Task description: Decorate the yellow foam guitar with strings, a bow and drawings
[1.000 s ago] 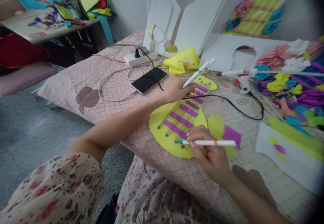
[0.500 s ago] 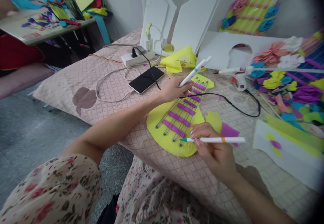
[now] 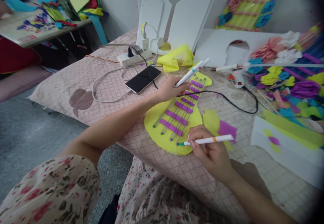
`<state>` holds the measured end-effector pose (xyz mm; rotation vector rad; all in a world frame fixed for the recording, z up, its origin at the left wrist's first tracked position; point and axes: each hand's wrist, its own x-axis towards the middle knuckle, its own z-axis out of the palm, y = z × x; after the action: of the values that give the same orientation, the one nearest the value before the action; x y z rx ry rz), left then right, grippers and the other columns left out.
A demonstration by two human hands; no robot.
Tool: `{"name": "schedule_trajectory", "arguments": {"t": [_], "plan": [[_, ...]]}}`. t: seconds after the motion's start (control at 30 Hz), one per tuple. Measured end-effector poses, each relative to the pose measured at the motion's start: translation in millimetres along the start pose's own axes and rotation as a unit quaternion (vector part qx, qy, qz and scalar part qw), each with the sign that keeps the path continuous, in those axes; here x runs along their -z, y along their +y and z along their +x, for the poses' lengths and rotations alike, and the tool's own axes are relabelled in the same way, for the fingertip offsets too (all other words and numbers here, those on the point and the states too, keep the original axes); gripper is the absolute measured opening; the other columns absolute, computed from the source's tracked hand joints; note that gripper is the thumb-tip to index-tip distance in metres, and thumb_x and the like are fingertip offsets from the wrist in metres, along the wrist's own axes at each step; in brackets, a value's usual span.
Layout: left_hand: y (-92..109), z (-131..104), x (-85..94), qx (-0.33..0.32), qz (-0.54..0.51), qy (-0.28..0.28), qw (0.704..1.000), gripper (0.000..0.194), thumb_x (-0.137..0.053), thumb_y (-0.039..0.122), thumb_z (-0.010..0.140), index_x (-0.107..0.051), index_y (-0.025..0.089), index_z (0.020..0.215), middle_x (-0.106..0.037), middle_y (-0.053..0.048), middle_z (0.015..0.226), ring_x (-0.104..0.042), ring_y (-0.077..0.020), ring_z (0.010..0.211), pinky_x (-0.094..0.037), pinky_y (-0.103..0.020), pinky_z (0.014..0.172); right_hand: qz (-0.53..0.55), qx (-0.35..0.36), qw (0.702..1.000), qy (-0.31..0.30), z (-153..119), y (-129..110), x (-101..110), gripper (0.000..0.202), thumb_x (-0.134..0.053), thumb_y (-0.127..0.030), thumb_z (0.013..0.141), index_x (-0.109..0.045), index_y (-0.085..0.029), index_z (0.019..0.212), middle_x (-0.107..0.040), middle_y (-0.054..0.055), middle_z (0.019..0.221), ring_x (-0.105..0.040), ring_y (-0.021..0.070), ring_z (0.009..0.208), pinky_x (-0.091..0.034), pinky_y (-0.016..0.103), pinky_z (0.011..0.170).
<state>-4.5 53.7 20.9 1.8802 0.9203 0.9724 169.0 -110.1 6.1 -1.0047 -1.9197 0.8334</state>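
Note:
A yellow guitar-shaped cutout [image 3: 152, 117] lies on the quilted cloth, with purple strips across it and dark lines along it that end in small dots. My right hand [image 3: 215, 160] is closed around a white marker [image 3: 220, 138] with an orange band. Its green tip meets the yellow surface at the rightmost lower dot. Over the neck of the cutout, my left hand [image 3: 168, 88] is closed on two white markers [image 3: 191, 73] pointing up and to the right. Some of its fingertips are hidden behind the hand.
A phone [image 3: 143, 79] on a cable lies left of the cutout, near a power strip [image 3: 134, 58]. A black cord crosses the neck toward a glue gun [image 3: 238, 79]. Crepe-paper flowers [image 3: 305, 88] and scraps pile up at right. White cutout boards [image 3: 192, 13] lean behind.
The green marker tip has moved down and left onto the rightmost dot, and the marker tilts more. My left hand stays over the neck. The whole view has shifted slightly.

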Motion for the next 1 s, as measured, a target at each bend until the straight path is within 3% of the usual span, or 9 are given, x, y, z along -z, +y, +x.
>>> {"name": "schedule_trajectory", "arguments": {"t": [1.0], "plan": [[-3.8, 1.7, -1.0, -0.012, -0.004, 0.008, 1.000, 0.024, -0.054, 0.030, 0.089, -0.063, 0.012, 0.076, -0.060, 0.001, 0.057, -0.051, -0.0057, 0.049, -0.040, -0.018, 0.052, 0.021, -0.006, 1.000, -0.004, -1.9, 0.4, 0.1, 0.007, -0.053, -0.016, 0.086, -0.055, -0.022, 0.085, -0.054, 0.003, 0.082, -0.054, 0.0192, 0.083, -0.044, 0.040, 0.079]]}}
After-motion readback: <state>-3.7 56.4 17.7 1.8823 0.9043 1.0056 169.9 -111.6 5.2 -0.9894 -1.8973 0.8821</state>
